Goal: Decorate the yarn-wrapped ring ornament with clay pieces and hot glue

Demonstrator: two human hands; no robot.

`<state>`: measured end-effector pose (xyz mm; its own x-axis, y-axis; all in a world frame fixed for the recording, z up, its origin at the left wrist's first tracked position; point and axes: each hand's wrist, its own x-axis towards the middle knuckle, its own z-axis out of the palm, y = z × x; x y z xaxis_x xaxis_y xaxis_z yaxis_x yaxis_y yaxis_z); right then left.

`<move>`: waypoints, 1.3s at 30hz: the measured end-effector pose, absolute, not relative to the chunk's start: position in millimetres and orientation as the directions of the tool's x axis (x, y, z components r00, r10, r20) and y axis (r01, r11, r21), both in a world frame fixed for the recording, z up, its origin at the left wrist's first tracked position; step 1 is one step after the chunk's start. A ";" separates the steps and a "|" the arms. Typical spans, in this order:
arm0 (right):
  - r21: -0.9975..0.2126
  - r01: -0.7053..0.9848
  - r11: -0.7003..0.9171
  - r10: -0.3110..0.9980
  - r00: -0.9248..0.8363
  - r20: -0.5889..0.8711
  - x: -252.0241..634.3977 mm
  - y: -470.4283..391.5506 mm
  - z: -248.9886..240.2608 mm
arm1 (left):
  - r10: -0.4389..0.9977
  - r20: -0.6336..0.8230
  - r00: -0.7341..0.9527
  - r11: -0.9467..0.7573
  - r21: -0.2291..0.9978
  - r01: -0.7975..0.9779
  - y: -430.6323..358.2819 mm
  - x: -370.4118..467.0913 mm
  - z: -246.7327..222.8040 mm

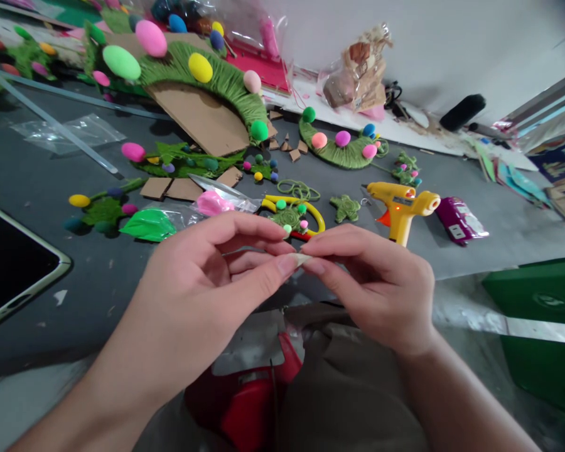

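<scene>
A small pale piece (302,258) is pinched between the fingertips of both hands, above the table's near edge. My left hand (202,282) grips its left end with thumb and fingers. On its right end, the thumb and index finger of my right hand (381,282) are closed. What the piece is made of is too small to tell. Just beyond the fingers lie yellow-handled scissors (317,216) and a green yarn shape with small pompoms (289,218). A plain green yarn star (345,208) and a yellow glue gun (400,204) with a lit orange light are farther right.
Behind are a large green yarn-wrapped crescent (188,63) with coloured balls, a smaller crescent (341,152) and cardboard bits (183,189). A tablet (19,263) lies at the left, a purple packet (459,220) at the right. A green bin (541,295) stands at the lower right.
</scene>
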<state>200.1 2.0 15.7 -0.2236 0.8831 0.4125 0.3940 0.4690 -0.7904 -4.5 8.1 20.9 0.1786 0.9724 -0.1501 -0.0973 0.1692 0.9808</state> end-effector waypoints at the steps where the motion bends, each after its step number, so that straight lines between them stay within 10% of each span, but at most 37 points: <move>1: -0.804 0.401 0.439 0.899 -0.202 0.390 200.5 1.1 15.9 | 0.973 -0.151 0.175 0.169 0.981 -0.092 7.9 -4.1 22.1; 39: -0.813 0.346 0.468 0.882 -0.239 0.406 202.3 5.3 16.8 | 0.967 -0.159 0.199 0.180 0.979 -0.091 6.1 -4.5 19.1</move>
<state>202.3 5.3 16.8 -0.2392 0.8822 0.4056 0.3457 0.4677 -0.8135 -4.5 6.1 19.1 0.1987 0.9671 -0.1591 -0.0912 0.1798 0.9795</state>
